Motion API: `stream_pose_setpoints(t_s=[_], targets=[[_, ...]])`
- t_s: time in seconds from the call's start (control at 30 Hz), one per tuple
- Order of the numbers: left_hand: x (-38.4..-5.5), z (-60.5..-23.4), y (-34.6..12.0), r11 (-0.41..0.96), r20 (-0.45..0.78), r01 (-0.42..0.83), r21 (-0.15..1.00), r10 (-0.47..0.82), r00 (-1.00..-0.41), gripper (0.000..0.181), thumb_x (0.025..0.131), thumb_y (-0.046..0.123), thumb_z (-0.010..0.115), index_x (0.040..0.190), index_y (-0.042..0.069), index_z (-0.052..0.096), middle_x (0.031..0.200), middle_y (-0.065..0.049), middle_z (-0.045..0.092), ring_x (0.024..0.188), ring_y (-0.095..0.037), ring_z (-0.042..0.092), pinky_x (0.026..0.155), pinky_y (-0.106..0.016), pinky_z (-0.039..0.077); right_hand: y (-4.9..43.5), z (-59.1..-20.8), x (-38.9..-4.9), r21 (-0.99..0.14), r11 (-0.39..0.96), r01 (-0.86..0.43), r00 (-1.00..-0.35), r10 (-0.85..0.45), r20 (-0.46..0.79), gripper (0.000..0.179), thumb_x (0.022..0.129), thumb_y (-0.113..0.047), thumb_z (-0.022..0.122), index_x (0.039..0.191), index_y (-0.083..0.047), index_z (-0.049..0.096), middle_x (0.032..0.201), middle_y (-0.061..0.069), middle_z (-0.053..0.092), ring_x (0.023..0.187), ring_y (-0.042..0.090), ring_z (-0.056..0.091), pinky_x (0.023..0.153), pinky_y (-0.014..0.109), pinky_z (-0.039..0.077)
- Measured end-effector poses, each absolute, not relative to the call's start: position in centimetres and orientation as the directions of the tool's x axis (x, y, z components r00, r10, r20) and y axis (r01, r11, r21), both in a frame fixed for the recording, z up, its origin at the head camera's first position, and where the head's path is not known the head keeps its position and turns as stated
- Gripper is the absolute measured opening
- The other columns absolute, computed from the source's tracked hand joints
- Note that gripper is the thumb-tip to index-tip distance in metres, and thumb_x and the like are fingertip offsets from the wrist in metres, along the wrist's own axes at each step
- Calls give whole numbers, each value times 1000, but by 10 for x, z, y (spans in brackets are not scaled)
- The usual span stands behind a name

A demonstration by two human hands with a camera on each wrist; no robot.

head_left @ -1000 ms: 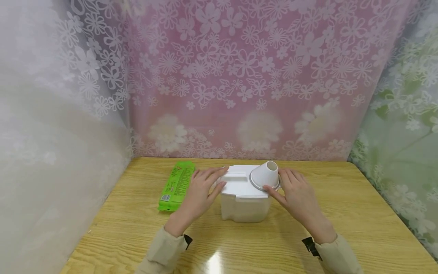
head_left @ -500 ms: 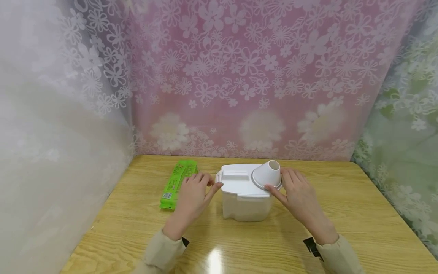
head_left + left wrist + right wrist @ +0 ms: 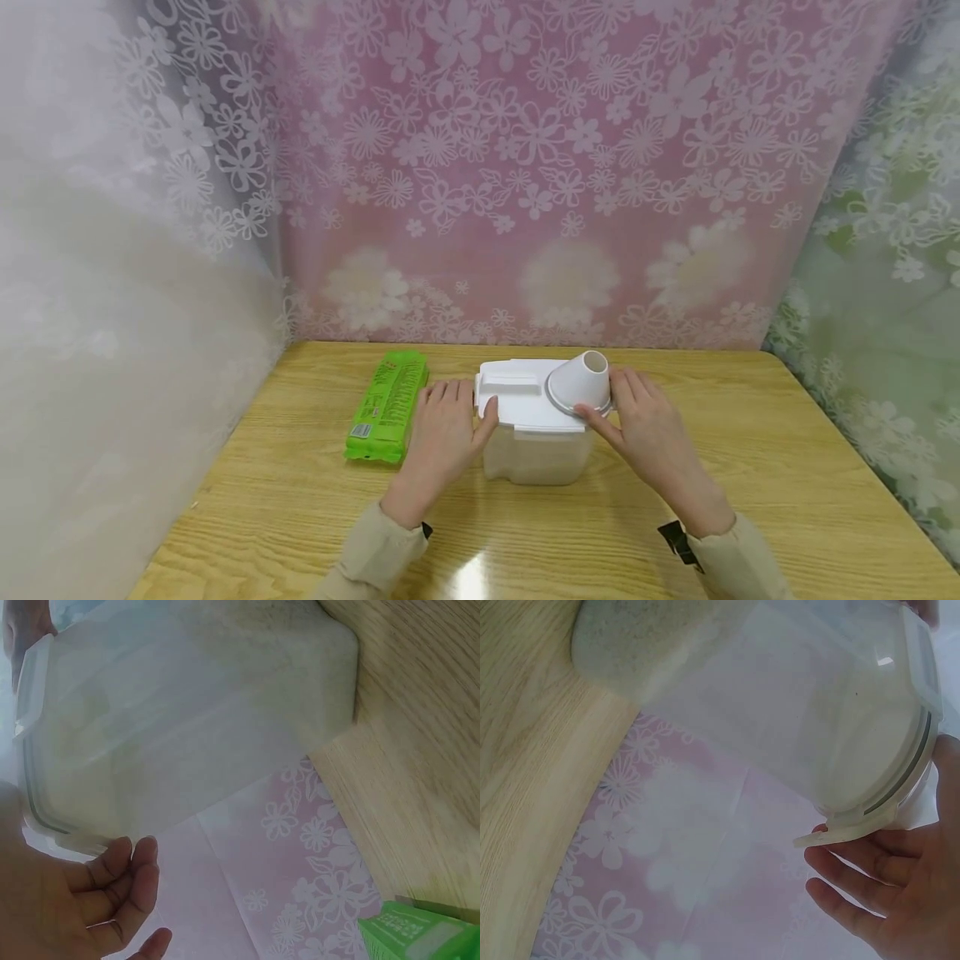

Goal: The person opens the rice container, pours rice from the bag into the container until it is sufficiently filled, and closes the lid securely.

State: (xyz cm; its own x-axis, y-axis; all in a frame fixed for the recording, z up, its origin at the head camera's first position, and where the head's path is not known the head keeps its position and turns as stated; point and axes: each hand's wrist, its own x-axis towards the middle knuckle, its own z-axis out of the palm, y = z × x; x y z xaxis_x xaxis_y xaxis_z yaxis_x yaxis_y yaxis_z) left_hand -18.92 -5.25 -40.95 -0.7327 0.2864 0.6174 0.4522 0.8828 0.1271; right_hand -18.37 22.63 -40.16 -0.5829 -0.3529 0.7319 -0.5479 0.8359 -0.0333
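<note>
A translucent plastic storage container [image 3: 538, 457] stands on the table with its white lid [image 3: 517, 410] on. On the lid are a bar handle [image 3: 510, 383] and, at the right end, a white cone-shaped cup [image 3: 581, 383]. My left hand [image 3: 447, 429] grips the lid's left end, thumb over the top edge and fingers curled at the side clip. With my right hand [image 3: 648, 429] I hold the other end, thumb at the cone's base. Its fingers touch the raised side clip [image 3: 847, 831] in the right wrist view. Pale grainy contents [image 3: 645, 645] lie low inside the container.
A bright green packet [image 3: 387, 408] with printed text lies left of the container, close to my left hand. The wooden table [image 3: 555, 542] reaches back to a pink flowered curtain [image 3: 525, 208]. More flowered sheeting [image 3: 892, 292] hangs at the right.
My left hand lay over the lid's left part, drew off leftward so the side clip showed, and has returned to that end. My right hand has stayed at the right end.
</note>
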Motion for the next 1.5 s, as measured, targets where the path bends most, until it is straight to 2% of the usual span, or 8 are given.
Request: stream_pose_setpoints(t_s=[0.2,0.4,0.53,0.73,0.87,1.03,1.3,1.5], targets=[[-189,-409,-49,873,635,468,137,285,-718,32,100,31,46,89,4,60,83,-10,63,87,-30,61,88,-45,48,225,-401,-183,-34,840,-542,-587,-350,730,76,102,-66,35,107,7,58,92,15,60,85,32,59,72,46,51],[-189,-409,-46,879,651,464,108,290,-701,31,98,28,46,86,3,60,79,-10,61,81,-30,60,84,-44,49,225,-401,-182,-38,840,-541,-589,-346,730,77,102,-66,33,106,7,58,91,15,59,84,33,59,71,45,51],[-190,-409,-48,874,638,470,125,293,-713,31,98,28,47,86,3,60,79,-9,62,80,-29,60,82,-43,50,224,-402,-182,-33,840,-541,-586,-348,732,78,102,-65,32,106,8,57,91,15,58,84,33,57,70,45,51],[-191,-410,-51,859,601,483,171,297,-742,28,99,30,47,85,9,58,81,-7,63,81,-27,60,82,-42,49,224,-403,-181,-39,843,-537,-591,-343,730,80,102,-66,32,109,10,56,94,17,59,87,34,58,73,47,52],[-191,-408,-52,848,563,485,214,298,-771,28,101,33,46,86,12,56,83,-5,62,84,-26,59,86,-43,48,224,-403,-181,-38,846,-532,-593,-340,730,80,102,-66,32,109,10,56,94,17,60,87,35,59,73,47,53],[-190,-405,-54,860,525,462,218,295,-798,34,102,41,46,91,13,61,86,-3,64,91,-25,61,93,-45,48,225,-402,-180,-37,848,-529,-597,-341,726,79,102,-66,33,109,9,56,93,15,59,86,33,58,73,46,51],[-190,-401,-57,861,534,460,216,290,-794,36,101,47,50,84,16,61,85,-1,63,92,-25,62,94,-46,49,225,-400,-179,-60,846,-530,-618,-337,710,75,102,-65,37,111,7,57,95,14,60,90,33,59,76,47,51],[-188,-400,-58,869,568,445,216,258,-781,39,98,51,54,84,16,62,84,-1,63,90,-26,63,88,-45,49,227,-398,-176,-52,851,-523,-633,-346,692,79,101,-65,38,118,9,59,106,21,65,99,40,62,88,53,52]])
